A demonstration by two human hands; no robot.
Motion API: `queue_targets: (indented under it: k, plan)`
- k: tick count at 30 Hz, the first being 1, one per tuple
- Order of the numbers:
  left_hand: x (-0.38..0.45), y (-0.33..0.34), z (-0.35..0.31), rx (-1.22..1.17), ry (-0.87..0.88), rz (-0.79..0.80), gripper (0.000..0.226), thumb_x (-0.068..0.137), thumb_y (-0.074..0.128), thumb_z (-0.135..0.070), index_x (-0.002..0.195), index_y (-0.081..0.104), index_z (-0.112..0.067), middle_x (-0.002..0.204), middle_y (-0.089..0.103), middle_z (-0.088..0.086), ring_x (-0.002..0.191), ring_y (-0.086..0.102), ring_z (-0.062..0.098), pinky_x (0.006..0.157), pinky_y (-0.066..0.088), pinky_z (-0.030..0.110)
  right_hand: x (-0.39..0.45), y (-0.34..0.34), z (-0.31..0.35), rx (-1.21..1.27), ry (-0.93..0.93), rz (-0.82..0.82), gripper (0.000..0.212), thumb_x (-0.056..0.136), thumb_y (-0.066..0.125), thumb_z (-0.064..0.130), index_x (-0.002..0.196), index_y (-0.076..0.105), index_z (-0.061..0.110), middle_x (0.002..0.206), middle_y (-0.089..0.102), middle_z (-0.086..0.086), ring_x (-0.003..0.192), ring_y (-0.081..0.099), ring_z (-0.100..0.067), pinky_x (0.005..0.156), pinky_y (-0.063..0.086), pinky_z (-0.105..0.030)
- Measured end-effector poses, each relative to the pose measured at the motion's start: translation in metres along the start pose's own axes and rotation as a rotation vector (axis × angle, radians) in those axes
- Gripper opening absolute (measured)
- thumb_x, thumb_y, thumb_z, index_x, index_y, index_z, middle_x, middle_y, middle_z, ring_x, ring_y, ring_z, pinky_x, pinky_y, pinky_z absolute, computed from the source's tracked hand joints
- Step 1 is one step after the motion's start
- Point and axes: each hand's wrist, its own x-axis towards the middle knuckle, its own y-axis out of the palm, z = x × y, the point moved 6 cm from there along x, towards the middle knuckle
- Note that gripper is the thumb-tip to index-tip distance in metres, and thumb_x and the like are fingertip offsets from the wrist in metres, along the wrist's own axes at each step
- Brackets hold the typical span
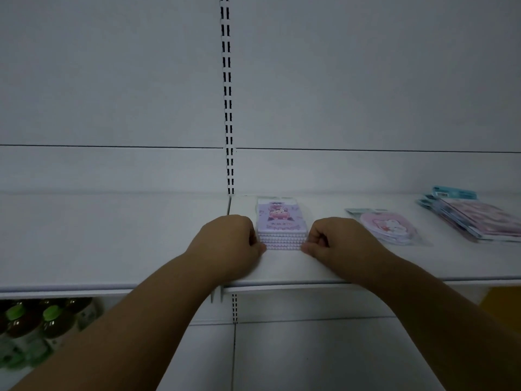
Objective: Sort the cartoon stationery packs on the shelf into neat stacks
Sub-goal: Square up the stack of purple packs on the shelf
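Observation:
A stack of purple cartoon stationery packs (282, 218) sits on the white shelf (112, 238), near the middle. My left hand (228, 244) presses against the stack's left side with curled fingers and the thumb at its front corner. My right hand (335, 241) does the same on the right side. A round pink cartoon pack (387, 225) lies flat to the right of my right hand. Farther right, a slanted pile of pink and blue packs (473, 218) rests near the frame's edge.
The white back panel has a slotted upright (228, 108) just behind and left of the purple stack. Bottles with green caps (33, 320) stand on the lower shelf at the left. A yellow object (504, 300) shows below the shelf at right.

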Motion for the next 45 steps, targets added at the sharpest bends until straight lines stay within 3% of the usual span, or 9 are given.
queue_targets:
  k: [7, 13, 17, 21, 28, 33, 38, 45]
  plan:
    - [-0.002, 0.001, -0.001, -0.028, -0.009, 0.018, 0.027, 0.089, 0.057, -0.046, 0.070, 0.050, -0.028, 0.068, 0.056, -0.008, 0.062, 0.049, 0.006, 0.050, 0.030, 0.021, -0.002, 0.000, 0.001, -0.034, -0.083, 0.002, 0.023, 0.092, 0.054, 0.036, 0.082, 0.060, 0.017, 0.070, 0.049, 0.010, 0.065, 0.043, -0.005, 0.058, 0.029, -0.012]
    - [-0.009, -0.003, -0.004, -0.015, 0.063, -0.103, 0.033, 0.093, 0.051, -0.043, 0.065, 0.042, -0.028, 0.065, 0.048, -0.010, 0.058, 0.045, 0.004, 0.048, 0.026, 0.021, -0.008, -0.003, 0.008, -0.049, -0.130, -0.019, 0.027, 0.096, 0.046, 0.034, 0.084, 0.058, 0.013, 0.076, 0.051, 0.003, 0.072, 0.047, -0.012, 0.062, 0.030, -0.025]
    - [-0.009, 0.000, -0.007, -0.014, 0.095, -0.116, 0.037, 0.095, 0.049, -0.039, 0.064, 0.032, -0.031, 0.064, 0.042, -0.014, 0.056, 0.041, 0.004, 0.047, 0.023, 0.019, -0.009, -0.002, 0.011, -0.056, -0.134, -0.027, 0.022, 0.098, 0.044, 0.032, 0.083, 0.053, 0.018, 0.074, 0.044, 0.008, 0.071, 0.043, -0.010, 0.064, 0.029, -0.025]
    - [-0.009, 0.002, -0.006, -0.035, 0.107, -0.119, 0.030, 0.095, 0.047, -0.040, 0.068, 0.039, -0.030, 0.066, 0.047, -0.012, 0.058, 0.045, 0.005, 0.048, 0.026, 0.021, -0.011, 0.000, 0.008, -0.034, -0.120, -0.043, 0.022, 0.095, 0.050, 0.034, 0.076, 0.051, 0.021, 0.070, 0.045, 0.011, 0.065, 0.042, -0.006, 0.057, 0.027, -0.018]
    - [-0.004, 0.007, 0.000, -0.051, 0.090, -0.099, 0.024, 0.093, 0.051, -0.037, 0.080, 0.058, -0.019, 0.067, 0.052, -0.009, 0.060, 0.047, 0.006, 0.048, 0.028, 0.021, -0.008, 0.001, -0.001, 0.011, -0.041, -0.081, 0.016, 0.087, 0.063, 0.031, 0.073, 0.057, 0.025, 0.068, 0.051, 0.012, 0.065, 0.046, -0.002, 0.055, 0.027, -0.016]
    - [-0.005, 0.006, -0.002, -0.053, 0.107, -0.084, 0.026, 0.093, 0.049, -0.039, 0.077, 0.056, -0.020, 0.065, 0.053, -0.008, 0.059, 0.049, 0.008, 0.048, 0.030, 0.023, -0.008, 0.001, -0.002, 0.013, -0.033, -0.081, 0.014, 0.087, 0.062, 0.031, 0.077, 0.060, 0.021, 0.069, 0.051, 0.013, 0.066, 0.047, -0.003, 0.056, 0.030, -0.015]
    - [-0.006, 0.003, 0.002, -0.121, 0.036, -0.105, 0.038, 0.092, 0.046, -0.054, 0.070, 0.049, -0.024, 0.063, 0.055, -0.004, 0.058, 0.050, 0.010, 0.048, 0.030, 0.027, -0.009, -0.004, -0.004, 0.058, -0.025, -0.125, 0.023, 0.086, 0.062, 0.039, 0.075, 0.060, 0.019, 0.067, 0.054, 0.008, 0.062, 0.047, -0.006, 0.053, 0.030, -0.020]
    - [-0.005, 0.006, -0.001, -0.064, 0.062, -0.106, 0.033, 0.096, 0.043, -0.046, 0.071, 0.046, -0.025, 0.068, 0.057, -0.006, 0.058, 0.049, 0.008, 0.049, 0.034, 0.028, -0.008, -0.006, 0.000, 0.104, -0.096, -0.150, 0.021, 0.093, 0.054, 0.031, 0.080, 0.058, 0.014, 0.068, 0.057, 0.002, 0.063, 0.048, -0.010, 0.057, 0.036, -0.022]
